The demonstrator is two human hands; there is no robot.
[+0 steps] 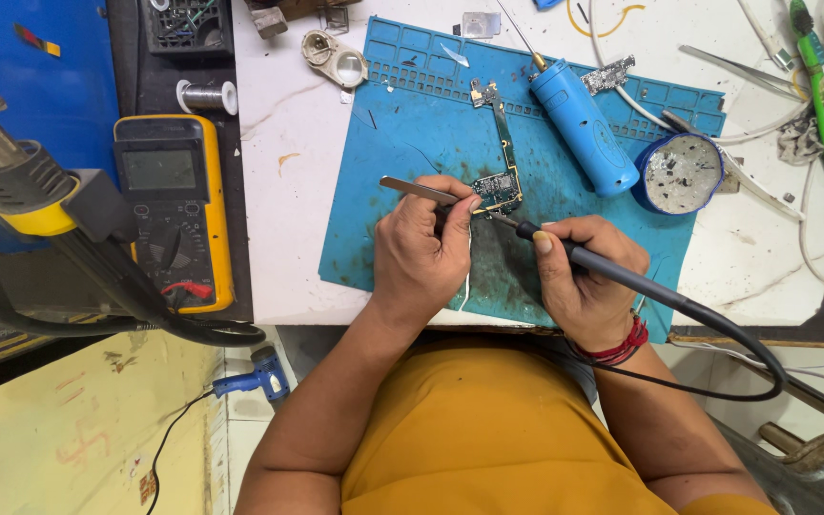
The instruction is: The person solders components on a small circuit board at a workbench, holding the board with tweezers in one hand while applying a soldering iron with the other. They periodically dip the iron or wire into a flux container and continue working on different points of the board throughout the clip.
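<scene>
Nearest the lens, at the left edge, a hot-air gun nozzle (11, 181) with a yellow collar juts in on its black hose, blurred by closeness; beside it a yellow multimeter (175, 212) lies on a dark strip next to a small spool of solder wire (207, 96). Lower down, the person's orange top fills the middle and both forearms reach forward to a blue work mat (402, 200) on a white marble-look bench (288, 191). On that mat, just ahead of the knuckles, sits a small circuit board (500, 187) with a narrow strip running away from the body. Left hand (422, 253) is curled, thumb and fingers pinching metal tweezers (419, 191) whose points go to the near edge of the board. Right hand (586, 281) is closed in a pen grip round a black soldering iron (565, 250), its tip touching or nearly touching the same corner; the cord loops off to the right. As I judge it, the work is in the middle of the joint itself: board laid out, tools warmed and in place, one spot under the tip, nothing yet set aside as finished, and whether other spots are done cannot be told. Beyond the board lie a blue cylindrical tool (584, 126) and a round tin (681, 173) of grey residue, well apart from both hands
</scene>
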